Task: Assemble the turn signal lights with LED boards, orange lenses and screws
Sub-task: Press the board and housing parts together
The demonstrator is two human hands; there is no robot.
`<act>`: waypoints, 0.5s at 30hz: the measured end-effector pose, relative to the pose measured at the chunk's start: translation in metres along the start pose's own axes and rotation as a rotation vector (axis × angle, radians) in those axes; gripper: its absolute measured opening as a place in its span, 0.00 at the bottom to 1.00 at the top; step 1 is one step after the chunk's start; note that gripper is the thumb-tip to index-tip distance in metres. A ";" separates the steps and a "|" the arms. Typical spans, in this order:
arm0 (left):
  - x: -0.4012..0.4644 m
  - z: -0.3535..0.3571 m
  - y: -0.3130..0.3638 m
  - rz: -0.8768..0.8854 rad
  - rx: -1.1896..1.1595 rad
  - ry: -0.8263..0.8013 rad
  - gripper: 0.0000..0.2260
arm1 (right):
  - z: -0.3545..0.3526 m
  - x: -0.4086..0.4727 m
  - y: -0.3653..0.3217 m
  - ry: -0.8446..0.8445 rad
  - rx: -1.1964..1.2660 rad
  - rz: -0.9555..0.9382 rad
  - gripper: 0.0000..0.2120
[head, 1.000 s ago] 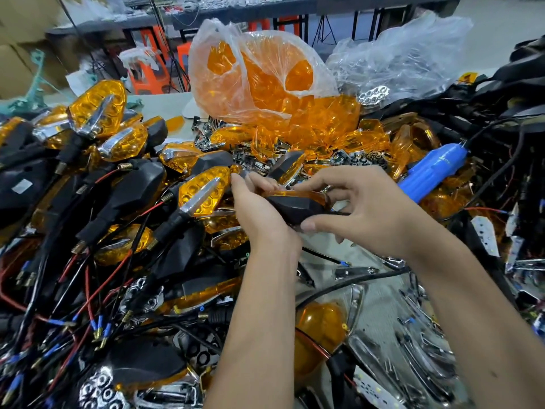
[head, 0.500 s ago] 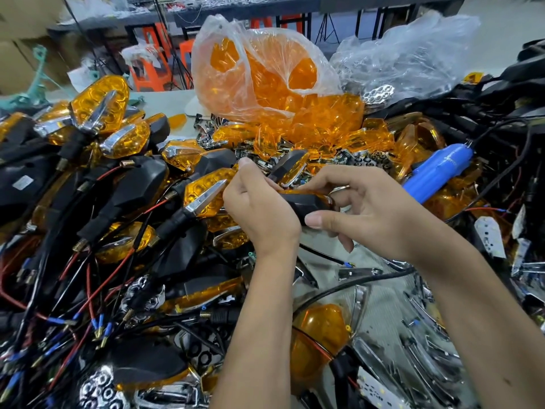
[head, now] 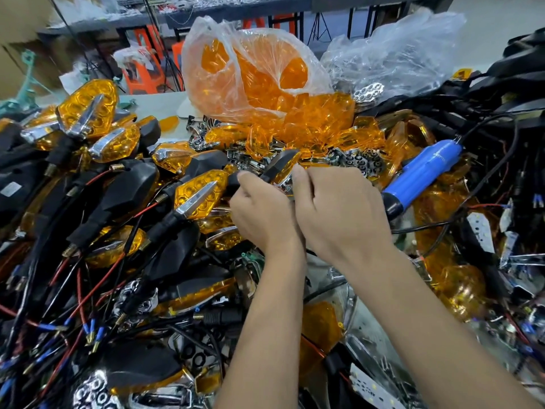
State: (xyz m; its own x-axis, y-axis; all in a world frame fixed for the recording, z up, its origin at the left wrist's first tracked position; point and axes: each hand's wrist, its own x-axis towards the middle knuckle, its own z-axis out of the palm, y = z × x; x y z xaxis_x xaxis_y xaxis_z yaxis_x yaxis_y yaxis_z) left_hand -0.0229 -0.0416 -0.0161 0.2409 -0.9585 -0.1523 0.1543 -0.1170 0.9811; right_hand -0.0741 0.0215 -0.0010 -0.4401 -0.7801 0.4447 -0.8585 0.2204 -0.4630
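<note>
Head view, only one: both hands meet at centre over the parts heap, backs to the camera. Left hand (head: pixel 262 215) and right hand (head: pixel 339 211) have fingers curled in, knuckles touching; between them sits a turn signal (head: pixel 280 166), black housing w/ orange lens, poking up past the fingertips. Its long axis tilts up and to the right, away from the person. Left fingers seem to pinch its lower end; right hand's hold is hidden, can't tell if it grips. Blue screwdriver (head: pixel 421 175) lies just right of the right hand, so that hand is nearer for the screw step, I'd judge. Surface: table buried in finished signals (head: pixel 88 113), wires, chrome bits. Bag of lenses (head: pixel 250 72) behind; shelving in the bkgd.
</note>
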 end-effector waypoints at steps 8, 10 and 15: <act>-0.007 0.003 -0.010 0.140 0.131 -0.127 0.30 | 0.005 0.001 0.023 0.124 -0.106 0.017 0.32; -0.005 0.003 -0.013 0.213 0.253 -0.199 0.31 | 0.004 0.003 0.028 0.137 -0.126 0.024 0.32; -0.013 0.003 -0.014 0.471 0.386 -0.216 0.32 | 0.007 0.004 0.038 0.129 -0.129 0.044 0.32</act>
State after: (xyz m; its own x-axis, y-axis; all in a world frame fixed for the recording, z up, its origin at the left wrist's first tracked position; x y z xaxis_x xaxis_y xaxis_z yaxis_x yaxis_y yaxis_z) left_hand -0.0313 -0.0288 -0.0274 -0.0056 -0.9561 0.2929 -0.2863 0.2821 0.9156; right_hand -0.1072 0.0226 -0.0217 -0.5009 -0.6883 0.5247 -0.8607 0.3324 -0.3856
